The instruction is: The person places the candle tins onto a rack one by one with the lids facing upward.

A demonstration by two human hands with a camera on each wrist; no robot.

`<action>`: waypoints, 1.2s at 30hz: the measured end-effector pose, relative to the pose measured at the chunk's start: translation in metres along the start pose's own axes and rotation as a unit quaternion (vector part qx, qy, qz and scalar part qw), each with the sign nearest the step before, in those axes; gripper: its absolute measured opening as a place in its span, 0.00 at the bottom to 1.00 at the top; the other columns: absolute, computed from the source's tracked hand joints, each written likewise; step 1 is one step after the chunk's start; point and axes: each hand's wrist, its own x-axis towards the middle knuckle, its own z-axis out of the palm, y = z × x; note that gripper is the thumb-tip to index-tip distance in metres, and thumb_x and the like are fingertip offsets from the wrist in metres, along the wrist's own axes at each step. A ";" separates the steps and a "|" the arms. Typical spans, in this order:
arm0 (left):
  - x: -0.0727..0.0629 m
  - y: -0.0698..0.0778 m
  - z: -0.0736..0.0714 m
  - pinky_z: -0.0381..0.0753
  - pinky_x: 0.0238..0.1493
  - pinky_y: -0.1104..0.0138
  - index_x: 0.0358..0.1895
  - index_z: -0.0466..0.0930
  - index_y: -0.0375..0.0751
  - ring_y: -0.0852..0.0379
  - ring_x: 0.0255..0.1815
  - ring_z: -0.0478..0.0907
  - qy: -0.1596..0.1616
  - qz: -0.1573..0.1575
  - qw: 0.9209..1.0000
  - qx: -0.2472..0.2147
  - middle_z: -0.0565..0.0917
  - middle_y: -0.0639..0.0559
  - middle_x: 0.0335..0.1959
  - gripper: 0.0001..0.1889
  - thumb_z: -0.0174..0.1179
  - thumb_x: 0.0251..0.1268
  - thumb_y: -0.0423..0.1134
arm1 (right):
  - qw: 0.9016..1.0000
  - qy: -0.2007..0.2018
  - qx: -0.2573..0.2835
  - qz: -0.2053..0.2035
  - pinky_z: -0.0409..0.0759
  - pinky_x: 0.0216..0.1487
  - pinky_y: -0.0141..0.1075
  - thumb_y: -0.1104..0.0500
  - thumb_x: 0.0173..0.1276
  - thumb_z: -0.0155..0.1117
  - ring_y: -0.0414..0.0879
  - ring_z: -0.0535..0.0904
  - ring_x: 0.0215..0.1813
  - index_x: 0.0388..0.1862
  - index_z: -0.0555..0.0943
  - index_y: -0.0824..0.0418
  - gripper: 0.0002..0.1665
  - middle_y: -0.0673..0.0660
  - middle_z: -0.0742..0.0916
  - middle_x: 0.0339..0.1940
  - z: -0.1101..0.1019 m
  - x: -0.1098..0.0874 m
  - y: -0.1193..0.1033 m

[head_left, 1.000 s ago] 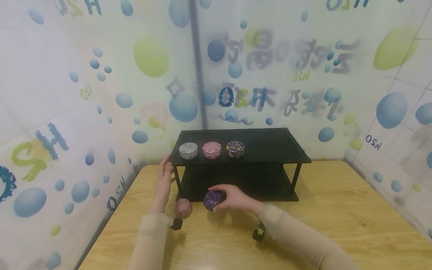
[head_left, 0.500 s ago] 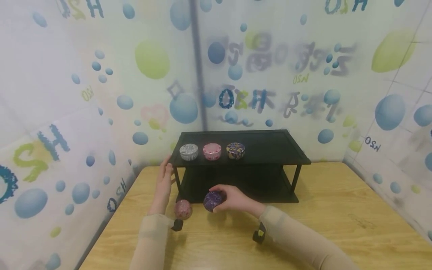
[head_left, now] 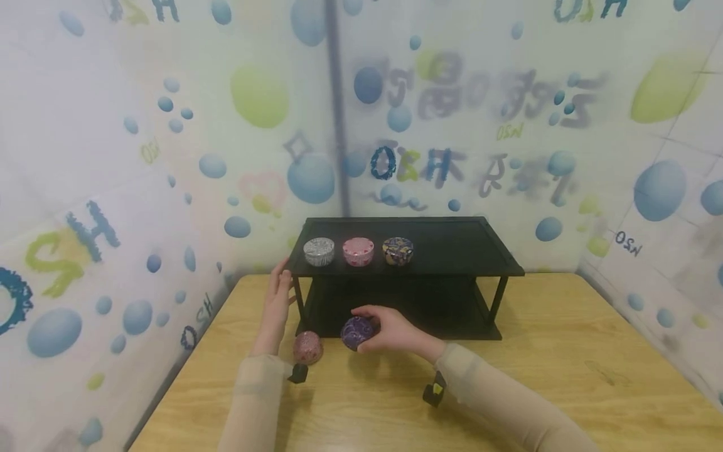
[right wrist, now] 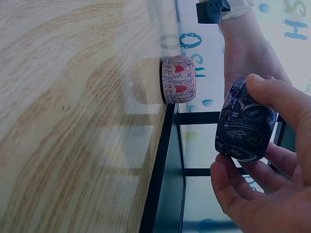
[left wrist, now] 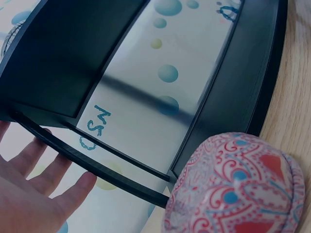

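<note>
Tin in purple point(head_left: 354, 334): pinched by right fingers point(right wrist: 231, 187), seemingly for positioning; next likely wants steadiness
Shelf point(head_left: 452, 245): left fingers point(left wrist: 79, 192) alongside, extended

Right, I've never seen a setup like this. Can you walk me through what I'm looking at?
There's no machine here: these are a person's two bare hands, with a camera on the head and one on each wrist. The head view looks forward and down over everything; each wrist view looks at that hand's work, so things loom large there.

On the table stands a black rack. Its top holds, from left to right, a grey tin, a pink tin and a multicoloured tin. A red tin sits on the table by the rack's front left corner.

The right hand holds a purple tin, tilted and off the table. The left hand is at the rack's left end, holding no tin.
</note>
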 end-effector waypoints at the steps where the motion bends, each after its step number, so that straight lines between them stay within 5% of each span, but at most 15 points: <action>1: 0.000 0.000 0.000 0.59 0.66 0.38 0.77 0.50 0.45 0.34 0.72 0.53 -0.001 0.000 1.000 0.001 0.49 0.40 0.77 0.28 0.39 0.79 0.50 | 1.000 -0.001 -0.001 -0.003 0.78 0.54 0.41 0.54 0.47 0.80 0.47 0.79 0.51 0.63 0.76 0.56 0.42 0.54 0.82 0.55 0.000 0.000 0.000; 7: 0.000 0.002 0.001 0.59 0.66 0.38 0.76 0.51 0.45 0.33 0.72 0.54 0.000 -0.002 1.000 0.002 0.50 0.41 0.77 0.27 0.38 0.80 0.49 | 1.000 0.002 -0.005 -0.018 0.76 0.58 0.47 0.56 0.45 0.80 0.52 0.77 0.55 0.64 0.75 0.62 0.44 0.58 0.81 0.57 0.001 -0.002 -0.003; 21: 0.005 0.005 0.000 0.60 0.64 0.37 0.76 0.52 0.44 0.32 0.71 0.55 -0.006 0.011 1.000 0.001 0.51 0.39 0.76 0.27 0.38 0.80 0.47 | 0.997 0.019 -0.061 -0.046 0.76 0.55 0.41 0.57 0.40 0.80 0.47 0.76 0.51 0.63 0.76 0.58 0.45 0.53 0.81 0.50 0.002 -0.001 -0.006; 32: 0.019 -0.025 -0.005 0.60 0.65 0.38 0.76 0.53 0.52 0.35 0.72 0.56 0.011 0.000 1.000 -0.006 0.51 0.46 0.77 0.27 0.39 0.79 0.51 | 0.996 0.015 -0.070 -0.052 0.78 0.52 0.39 0.59 0.39 0.80 0.47 0.76 0.49 0.61 0.77 0.60 0.44 0.52 0.79 0.48 0.001 0.002 -0.008; 36: 0.018 -0.024 -0.005 0.60 0.64 0.37 0.76 0.53 0.50 0.34 0.71 0.57 0.011 -0.002 1.000 -0.001 0.51 0.44 0.77 0.27 0.39 0.79 0.50 | 0.997 0.010 -0.062 -0.051 0.78 0.52 0.40 0.59 0.40 0.80 0.48 0.76 0.49 0.59 0.79 0.63 0.41 0.52 0.79 0.48 0.001 0.002 -0.008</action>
